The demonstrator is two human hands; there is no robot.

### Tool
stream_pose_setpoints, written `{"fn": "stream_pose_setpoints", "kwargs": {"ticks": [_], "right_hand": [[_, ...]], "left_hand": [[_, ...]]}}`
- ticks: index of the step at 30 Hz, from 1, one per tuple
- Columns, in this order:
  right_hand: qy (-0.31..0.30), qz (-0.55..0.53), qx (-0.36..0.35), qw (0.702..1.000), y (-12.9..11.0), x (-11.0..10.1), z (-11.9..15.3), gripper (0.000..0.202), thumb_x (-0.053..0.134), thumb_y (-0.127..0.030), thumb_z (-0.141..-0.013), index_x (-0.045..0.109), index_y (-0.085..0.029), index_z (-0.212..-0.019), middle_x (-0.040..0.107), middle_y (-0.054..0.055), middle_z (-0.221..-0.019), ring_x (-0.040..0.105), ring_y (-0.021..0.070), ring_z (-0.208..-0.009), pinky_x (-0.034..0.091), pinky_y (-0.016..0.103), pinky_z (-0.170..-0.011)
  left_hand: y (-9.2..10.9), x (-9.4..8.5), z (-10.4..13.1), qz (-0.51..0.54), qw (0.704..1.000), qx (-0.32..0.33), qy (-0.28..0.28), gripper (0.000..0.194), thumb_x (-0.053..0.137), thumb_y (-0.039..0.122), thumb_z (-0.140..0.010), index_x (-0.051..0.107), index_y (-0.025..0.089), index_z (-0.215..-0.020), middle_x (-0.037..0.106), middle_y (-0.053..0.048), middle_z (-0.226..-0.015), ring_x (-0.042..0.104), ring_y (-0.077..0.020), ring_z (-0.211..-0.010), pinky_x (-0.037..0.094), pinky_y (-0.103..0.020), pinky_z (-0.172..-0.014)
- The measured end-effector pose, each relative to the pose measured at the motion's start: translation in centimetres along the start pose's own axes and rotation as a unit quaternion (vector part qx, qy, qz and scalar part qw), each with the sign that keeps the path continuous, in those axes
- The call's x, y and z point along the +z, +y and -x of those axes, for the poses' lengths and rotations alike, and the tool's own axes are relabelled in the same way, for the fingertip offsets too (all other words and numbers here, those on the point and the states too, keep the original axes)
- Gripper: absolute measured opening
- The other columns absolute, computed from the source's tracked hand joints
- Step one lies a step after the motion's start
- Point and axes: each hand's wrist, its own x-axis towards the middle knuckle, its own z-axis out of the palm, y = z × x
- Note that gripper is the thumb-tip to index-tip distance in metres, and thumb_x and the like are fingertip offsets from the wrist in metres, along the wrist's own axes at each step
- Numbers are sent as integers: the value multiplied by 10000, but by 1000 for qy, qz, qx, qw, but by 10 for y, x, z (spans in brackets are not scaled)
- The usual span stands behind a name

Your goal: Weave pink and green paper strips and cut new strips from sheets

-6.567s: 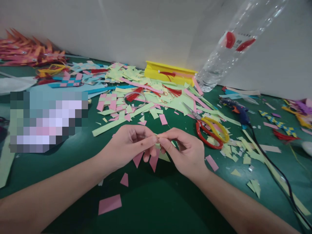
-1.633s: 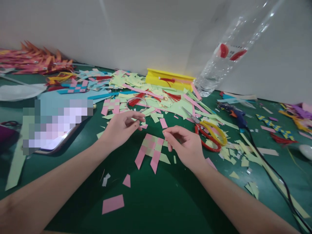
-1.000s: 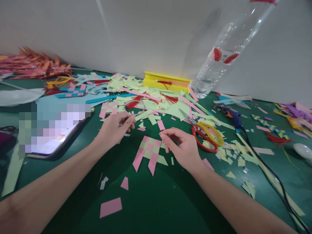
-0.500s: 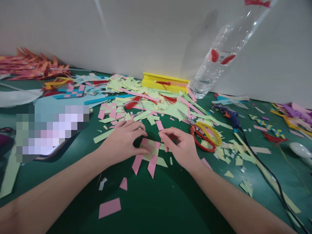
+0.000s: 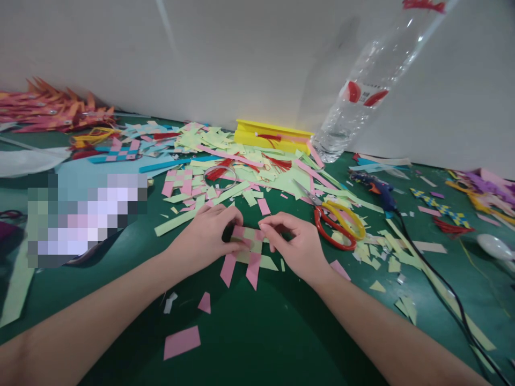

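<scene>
A small woven piece of pink and pale green paper strips (image 5: 252,247) lies between my hands, with two pink ends pointing toward me and a green end to the right. My left hand (image 5: 207,233) grips its left side, thumb on top and fingers curled at the far edge. At its upper right corner, my right hand (image 5: 295,238) pinches the paper between thumb and index finger. The other right fingers are curled in. A loose pink paper scrap (image 5: 263,206) lies just beyond the hands.
Scissors (image 5: 338,220) with red and yellow handles lie right of my right hand. Paper scraps (image 5: 209,139) pile up along the wall. A clear plastic bottle (image 5: 362,96) leans there. A glue gun (image 5: 376,190) trails a black cord. A pixelated phone-like object (image 5: 88,225) lies left.
My right hand has shifted slightly left onto the woven piece's upper right corner. My left fingers have drawn in at its far edge. The woven piece has moved slightly.
</scene>
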Motion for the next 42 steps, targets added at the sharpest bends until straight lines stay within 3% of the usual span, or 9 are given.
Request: {"fn": "stream_pose_setpoints", "kwargs": {"ticks": [4,9,14,19,23,28,42], "right_hand": [[15,74,-45,996,-1,3,2,108,572,-197,-861,669,-197,-813,667,3,-707,564,93,-541,458,219,-507],[65,199,-186,960,-2,9,5,114,561,-160,-873,662,-186,-827,699,24,-712,616,128,-639,486,254,-602],[93,249,-253,930,-1,11,5,92,583,-153,-868,660,-174,-825,719,24,-700,633,129,-638,477,271,-641],[90,269,-259,923,0,9,4,90,576,-152,-873,656,-189,-855,725,8,-721,638,128,-643,460,292,-670],[91,289,-255,918,2,7,3,81,579,-166,-877,654,-187,-857,721,17,-724,631,139,-645,458,304,-674],[87,298,-271,911,1,6,4,84,578,-161,-876,656,-191,-882,731,17,-745,642,137,-643,456,311,-683],[88,284,-262,918,-2,6,3,86,568,-171,-886,649,-192,-863,722,15,-717,624,129,-633,437,289,-638]], "left_hand": [[4,1,3,113,992,-55,14,283,650,393,-772,531,240,-978,656,-9,-893,601,-235,-852,448,-341,-706],[11,6,7,290,950,-93,73,378,715,346,-739,520,250,-1049,662,19,-830,647,-181,-764,510,-286,-662],[16,8,8,441,889,-122,16,421,753,338,-715,543,225,-1062,718,-2,-844,687,-188,-767,554,-288,-657],[22,3,9,486,857,-171,-12,407,758,349,-715,611,218,-1071,743,-19,-889,701,-185,-845,561,-282,-755],[24,2,9,469,863,-189,-14,410,734,385,-735,637,225,-1099,749,-29,-895,701,-188,-801,570,-274,-689],[24,2,10,436,877,-202,0,387,711,431,-746,687,224,-1072,728,-9,-737,671,-170,-685,564,-271,-641],[25,1,8,453,869,-198,-3,250,713,417,-735,761,250,-915,736,-20,-793,629,-160,-651,571,-281,-619]]}}
